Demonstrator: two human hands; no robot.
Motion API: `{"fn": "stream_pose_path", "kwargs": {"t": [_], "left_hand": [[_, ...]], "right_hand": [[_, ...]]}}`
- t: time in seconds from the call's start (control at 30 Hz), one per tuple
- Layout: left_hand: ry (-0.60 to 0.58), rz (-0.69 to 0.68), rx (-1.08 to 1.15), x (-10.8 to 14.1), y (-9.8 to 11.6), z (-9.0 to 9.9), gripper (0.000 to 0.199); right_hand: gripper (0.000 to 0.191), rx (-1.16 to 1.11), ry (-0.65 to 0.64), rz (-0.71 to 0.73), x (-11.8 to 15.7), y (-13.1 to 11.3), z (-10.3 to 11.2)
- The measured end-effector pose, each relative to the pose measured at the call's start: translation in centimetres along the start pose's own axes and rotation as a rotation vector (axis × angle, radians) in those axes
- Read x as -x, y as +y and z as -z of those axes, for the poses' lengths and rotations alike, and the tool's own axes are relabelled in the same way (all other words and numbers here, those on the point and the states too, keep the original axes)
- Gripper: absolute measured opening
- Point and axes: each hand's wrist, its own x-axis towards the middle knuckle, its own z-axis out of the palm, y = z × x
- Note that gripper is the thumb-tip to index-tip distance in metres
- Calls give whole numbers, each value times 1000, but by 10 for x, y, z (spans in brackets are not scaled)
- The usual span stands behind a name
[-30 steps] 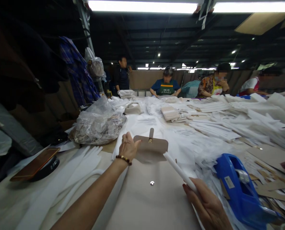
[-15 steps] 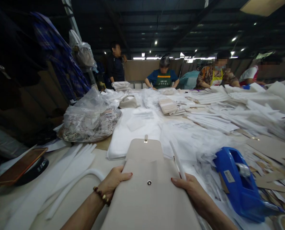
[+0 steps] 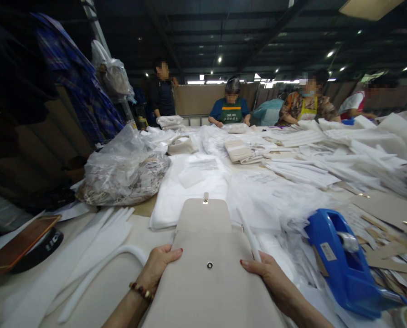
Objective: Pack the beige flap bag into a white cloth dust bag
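Observation:
A beige handbag [image 3: 206,241] lies before me with its long flap stretched away from me. It has a metal clasp piece at the flap's far end and a round metal fitting in its middle. My left hand [image 3: 159,266] grips the bag's left edge, thumb on top and fingers hidden beneath. On the right edge, my right hand [image 3: 266,271] holds the bag the same way. A thin white foam tube [image 3: 248,232] runs along that edge and touches the right hand; whether the fingers also hold it, I cannot tell.
White foam strips [image 3: 87,255] lie to the left, near a dark round object [image 3: 41,250]. Behind them sits a clear plastic bag [image 3: 124,173]. A blue tape dispenser [image 3: 343,269] stands at right beside cardboard scraps. White packing sheets [image 3: 189,191] lie ahead; several people work across the table.
Both hands keep their hold on the handbag, which shows slightly further left. The whole view has shifted a little. Across the table, the co-worker in the green apron has moved their arms inward.

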Motion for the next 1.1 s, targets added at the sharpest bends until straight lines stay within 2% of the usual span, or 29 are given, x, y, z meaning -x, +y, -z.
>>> {"fn": "stream_pose_path", "kwargs": {"t": [0.13, 0.3, 0.37, 0.43, 0.5, 0.57, 0.63, 0.73, 0.8, 0.9, 1.0, 1.1], "left_hand": [[-5, -15, 23, -1, -2, 1, 34], [-27, -27, 24, 2, -1, 0, 47], [-39, -29, 18, 3, 0, -1, 48], [-39, -29, 14, 4, -1, -1, 47], [-32, -30, 21, 4, 0, -2, 47], [-27, -36, 32, 5, 0, -2, 47], [-22, -42, 32, 7, 2, -3, 45], [-11, -48, 5, 10, 3, -3, 40], [-26, -59, 50, 10, 0, -2, 39], [-50, -80, 219, 7, -10, 4, 40], [-27, -96, 286, 4, -20, 14, 42], [-1, -117, 288, 3, -24, 23, 42]], "right_hand": [[47, 189, 52, 49, -4, -1, 3], [41, 878, 367, 215, -10, -21, 12], [40, 945, 460, 297, -13, -36, 17], [40, 921, 562, 358, -17, -52, 23], [39, 896, 637, 361, -22, -62, 28], [42, 882, 620, 328, -24, -63, 29], [47, 816, 513, 255, -23, -54, 22], [49, 571, 313, 141, -15, -32, 6], [49, 418, 241, 142, -10, -18, -4], [51, 318, 221, 132, -9, -4, -17], [49, 298, 211, 136, -18, 4, -27], [39, 573, 284, 246, -29, 10, -34]]}}
